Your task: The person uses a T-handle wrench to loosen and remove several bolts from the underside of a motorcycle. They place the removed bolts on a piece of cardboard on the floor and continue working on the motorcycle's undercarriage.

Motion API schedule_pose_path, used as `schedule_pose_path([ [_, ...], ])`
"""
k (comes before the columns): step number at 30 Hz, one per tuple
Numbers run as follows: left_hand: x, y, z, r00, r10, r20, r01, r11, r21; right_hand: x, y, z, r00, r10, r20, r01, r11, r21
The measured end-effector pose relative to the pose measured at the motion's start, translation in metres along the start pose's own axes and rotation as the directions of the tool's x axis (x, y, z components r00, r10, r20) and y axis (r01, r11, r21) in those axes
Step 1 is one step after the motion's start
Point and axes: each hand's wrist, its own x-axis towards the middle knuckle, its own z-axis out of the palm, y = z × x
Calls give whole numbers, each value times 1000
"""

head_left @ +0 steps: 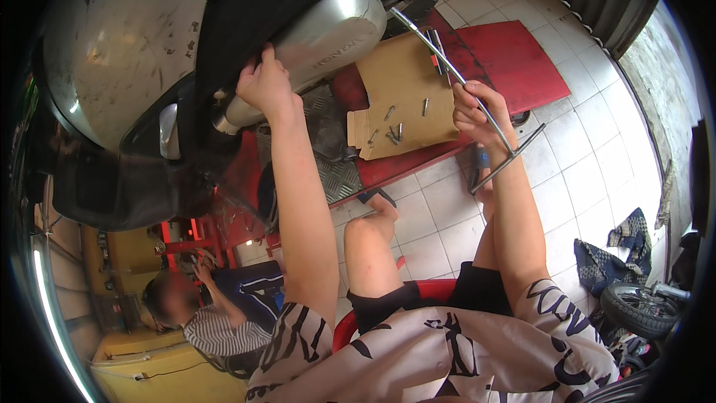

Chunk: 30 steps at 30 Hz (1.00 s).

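My right hand [481, 112] is closed around the shaft of a T-handle socket wrench [441, 58]. The wrench slants up and left, its socket end meeting the far end of a silver engine cover [335, 30] near the wheel. Its crossbar lies over my right wrist. My left hand [267, 88] rests against the near end of that cover, by a black panel of the scooter [138, 37]. One finger is stretched along the metal; the others are partly hidden. Several loose bolts [394, 133] lie on a flattened cardboard sheet [410, 75] below the cover.
The cardboard lies on a red lift platform [514, 67] with a metal tread plate [339, 172]. Dark pen-like tools [435, 48] sit at its far edge. Behind left, another person [224, 321] sits low. A cloth [615, 250] and a small wheel [640, 310] lie on the tiles at right.
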Motion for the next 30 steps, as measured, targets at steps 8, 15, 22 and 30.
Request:
schedule_pose_path([
  [8, -49, -1, -2, 987, 134, 91, -132, 991, -30, 12, -1, 24, 990, -69, -122, 68, 998, -13],
  [15, -135, -105, -49, 888, -10, 460, -237, 846, 477, 34, 11, 38, 987, -77, -144, 74, 997, -23],
  [22, -153, -152, -72, 824, -81, 560, -365, 680, 635, 41, 10, 47, 992, -54, -111, 44, 995, -89],
  [30, -144, -137, -81, 832, -121, 541, -212, 832, 512, 46, 5, 93, 990, 16, -139, -2, 995, 102],
])
